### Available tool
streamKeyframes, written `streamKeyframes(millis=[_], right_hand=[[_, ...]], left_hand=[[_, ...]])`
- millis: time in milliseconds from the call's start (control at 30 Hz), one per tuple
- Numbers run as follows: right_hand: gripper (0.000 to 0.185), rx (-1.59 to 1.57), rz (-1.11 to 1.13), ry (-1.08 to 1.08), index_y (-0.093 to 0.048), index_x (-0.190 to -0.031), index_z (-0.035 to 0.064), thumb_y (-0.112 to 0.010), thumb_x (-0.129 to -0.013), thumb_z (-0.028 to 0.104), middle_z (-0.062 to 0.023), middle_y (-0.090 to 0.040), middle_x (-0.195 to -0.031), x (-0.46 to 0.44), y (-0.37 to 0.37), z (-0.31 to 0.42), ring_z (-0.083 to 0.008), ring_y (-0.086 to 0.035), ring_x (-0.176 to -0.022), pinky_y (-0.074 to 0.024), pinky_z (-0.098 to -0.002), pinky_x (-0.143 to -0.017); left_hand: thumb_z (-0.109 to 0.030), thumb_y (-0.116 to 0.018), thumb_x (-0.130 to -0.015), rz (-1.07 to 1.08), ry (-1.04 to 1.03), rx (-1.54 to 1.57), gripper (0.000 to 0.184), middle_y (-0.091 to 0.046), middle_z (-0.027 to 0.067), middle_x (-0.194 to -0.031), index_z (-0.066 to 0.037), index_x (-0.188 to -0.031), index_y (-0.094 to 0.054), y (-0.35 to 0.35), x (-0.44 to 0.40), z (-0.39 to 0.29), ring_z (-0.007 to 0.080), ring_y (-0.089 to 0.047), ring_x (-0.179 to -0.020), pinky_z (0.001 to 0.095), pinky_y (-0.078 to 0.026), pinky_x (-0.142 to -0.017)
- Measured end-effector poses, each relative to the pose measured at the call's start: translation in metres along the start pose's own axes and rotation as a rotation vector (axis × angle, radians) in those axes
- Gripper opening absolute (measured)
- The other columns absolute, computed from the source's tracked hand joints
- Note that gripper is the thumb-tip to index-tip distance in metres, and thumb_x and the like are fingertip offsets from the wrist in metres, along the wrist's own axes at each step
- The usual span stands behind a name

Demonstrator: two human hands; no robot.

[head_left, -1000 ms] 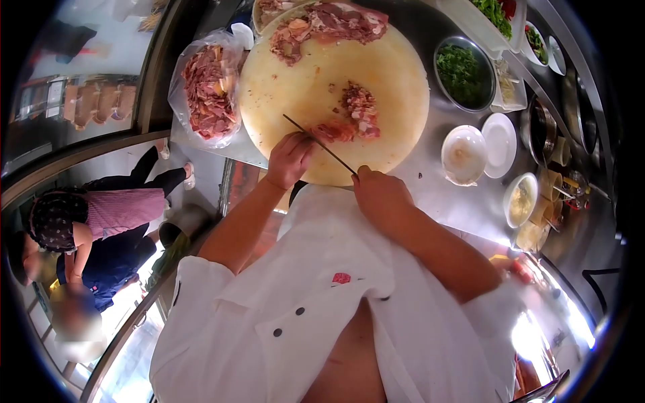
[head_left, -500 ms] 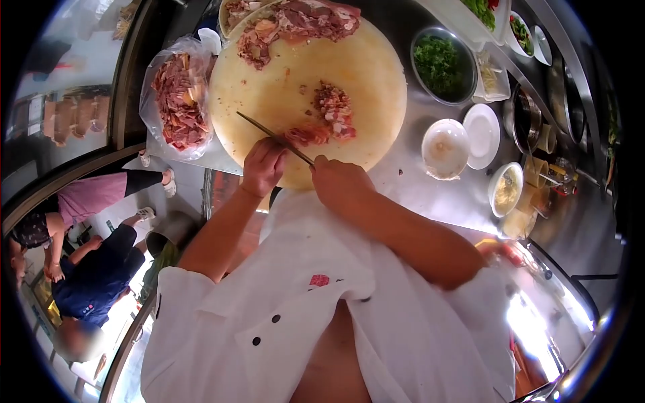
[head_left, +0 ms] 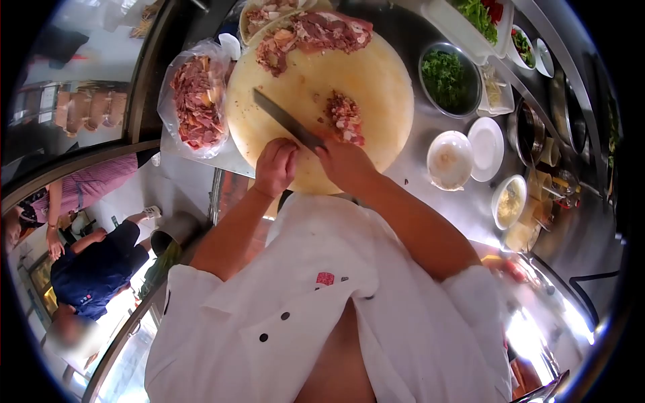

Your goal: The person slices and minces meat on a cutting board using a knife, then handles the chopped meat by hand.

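My right hand (head_left: 344, 163) grips a cleaver (head_left: 285, 119), whose flat side shows as the blade slants up and left over the round cutting board (head_left: 252, 127). Close to the board's near edge is my left hand (head_left: 277, 168), fingers curled together; whatever may be in them is hidden. A small heap of chopped meat (head_left: 345, 117) lies on the board just beyond my right hand. Larger pieces of raw meat (head_left: 332, 32) rest along the board's far edge.
Left of the board sits a clear plastic bag of sliced meat (head_left: 197, 101). On the right are a metal bowl of chopped greens (head_left: 443, 77), a white bowl (head_left: 449, 160), a white plate (head_left: 485, 149) and a bowl of minced yellowish food (head_left: 509, 201). Two people, one in dark clothes (head_left: 97, 269), are at lower left.
The cleaver has turned from nearly edge-on to showing its broad side. Meat strips beside the blade are no longer seen, and the chopped heap looks more compact. The whole view has shifted slightly.
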State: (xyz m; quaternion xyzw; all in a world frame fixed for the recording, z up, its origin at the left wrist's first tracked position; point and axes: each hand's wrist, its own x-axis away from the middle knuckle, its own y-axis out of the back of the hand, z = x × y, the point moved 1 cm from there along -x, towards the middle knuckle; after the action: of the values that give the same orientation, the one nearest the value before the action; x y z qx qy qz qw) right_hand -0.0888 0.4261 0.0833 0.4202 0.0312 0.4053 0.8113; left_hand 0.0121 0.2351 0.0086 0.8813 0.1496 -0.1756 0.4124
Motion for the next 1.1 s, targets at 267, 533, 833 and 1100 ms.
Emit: streamKeyframes(millis=[267,533,833,1100], right_hand=[[0.031,-0.720,-0.089,-0.628,-0.062,-0.097,0.0020,-0.059,-0.109,0.031,-0.0031,-0.056,-0.067,0.097,0.067,-0.071,-0.0129,-0.053,-0.052,-0.0451,-0.0332,-0.047],[0.030,-1.063,-0.293,-0.709,-0.054,-0.093,0.0072,-0.062,-0.109,0.030,-0.0011,-0.048,-0.063,0.155,0.023,-0.156,-0.0128,-0.047,-0.049,-0.0438,-0.0329,-0.046],[0.032,-1.102,-0.162,-0.675,-0.055,-0.095,0.0068,-0.064,-0.108,0.034,-0.0021,-0.053,-0.069,0.107,0.006,-0.118,-0.0133,-0.051,-0.053,-0.0466,-0.0335,-0.048],[0.033,-1.100,-0.114,-0.598,-0.051,-0.095,0.0042,-0.061,-0.110,0.032,-0.0038,-0.054,-0.069,0.053,-0.030,-0.060,-0.0143,-0.054,-0.053,-0.0500,-0.0353,-0.048]], left_hand=[[-0.023,-0.068,-0.099,0.041,0.229,-0.026,0.057,-0.051,0.0330,-0.146,0.010,-0.141,-0.051,-0.018,-0.006,-0.025,0.0503,-0.053,-0.132,0.0513,-0.047,-0.110],[-0.047,-0.083,-0.087,0.189,0.085,0.011,0.093,-0.037,0.0315,-0.159,0.005,-0.153,-0.042,-0.070,-0.065,-0.057,0.0504,-0.043,-0.144,0.0543,-0.043,-0.116],[-0.055,-0.088,-0.077,0.185,0.071,-0.145,0.099,-0.035,0.0287,-0.161,-0.008,-0.153,-0.049,-0.070,-0.084,-0.060,0.0523,-0.030,-0.152,0.0638,-0.028,-0.123],[-0.043,-0.085,-0.083,0.075,0.118,0.008,0.086,-0.042,0.0294,-0.158,-0.005,-0.152,-0.051,-0.073,-0.077,-0.047,0.0523,-0.042,-0.144,0.0597,-0.039,-0.117]])
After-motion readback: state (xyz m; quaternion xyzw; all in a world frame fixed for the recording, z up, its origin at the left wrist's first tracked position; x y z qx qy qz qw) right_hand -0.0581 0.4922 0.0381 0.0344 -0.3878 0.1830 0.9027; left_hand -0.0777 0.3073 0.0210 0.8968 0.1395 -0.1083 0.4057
